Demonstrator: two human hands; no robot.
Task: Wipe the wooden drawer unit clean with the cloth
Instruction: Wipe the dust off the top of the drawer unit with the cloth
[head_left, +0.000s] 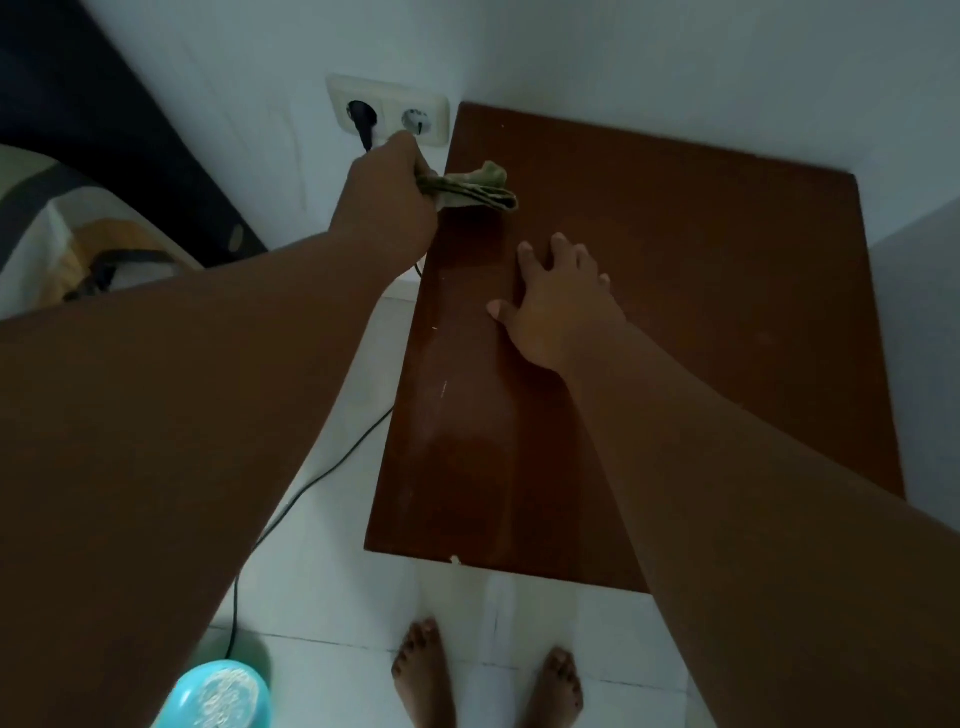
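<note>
fingers of left hand (387, 200) grip cloth (475, 189) on drawer unit (701, 312); right hand (558, 306) fingers spread; teal tub (182, 693) holds something whitish.

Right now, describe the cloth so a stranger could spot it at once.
Find the brown wooden drawer unit in the white corner. At its far left edge, near the wall socket, the left hand grips the cloth. It is a crumpled olive-green bundle, the only fabric on that top.
</note>
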